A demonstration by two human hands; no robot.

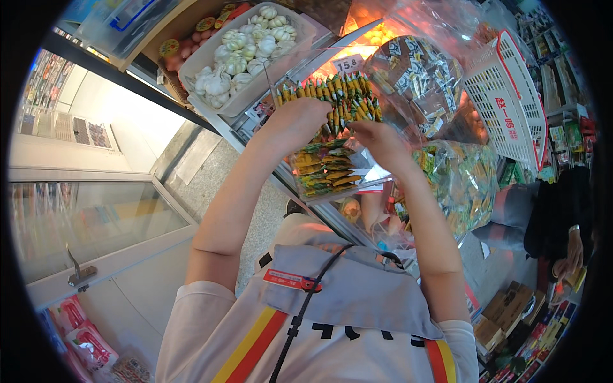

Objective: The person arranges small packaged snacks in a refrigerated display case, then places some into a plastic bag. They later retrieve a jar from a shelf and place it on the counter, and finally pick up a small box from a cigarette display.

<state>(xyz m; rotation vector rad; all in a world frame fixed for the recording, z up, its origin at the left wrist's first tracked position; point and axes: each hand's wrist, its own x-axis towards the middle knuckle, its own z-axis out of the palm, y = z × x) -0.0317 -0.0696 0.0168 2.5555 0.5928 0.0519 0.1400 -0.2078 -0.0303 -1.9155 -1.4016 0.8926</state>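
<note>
In front of me a clear plastic box point(371, 183) holds small yellow-green snack packets point(345, 88), set on edge in tight rows at the back. Nearer to me, more packets point(328, 170) lie in stacked rows. My left hand point(311, 117) reaches in over the rows from the left, its fingers curled down among the packets and partly hidden. On the right, my right hand point(376, 139) is over the box with its fingertips at the edge of the upright rows. Whether either hand grips a packet cannot be seen. A price tag point(348, 63) stands behind the box.
A white tub point(189, 98) of garlic bulbs point(254, 45) stands left of the box. Plastic bags of sachets point(414, 81) and green packets point(459, 184) lie to the right. A white basket point(503, 103) tilts beyond them. Another person point(546, 230) is at right, a glass-paned door point(96, 220) at left.
</note>
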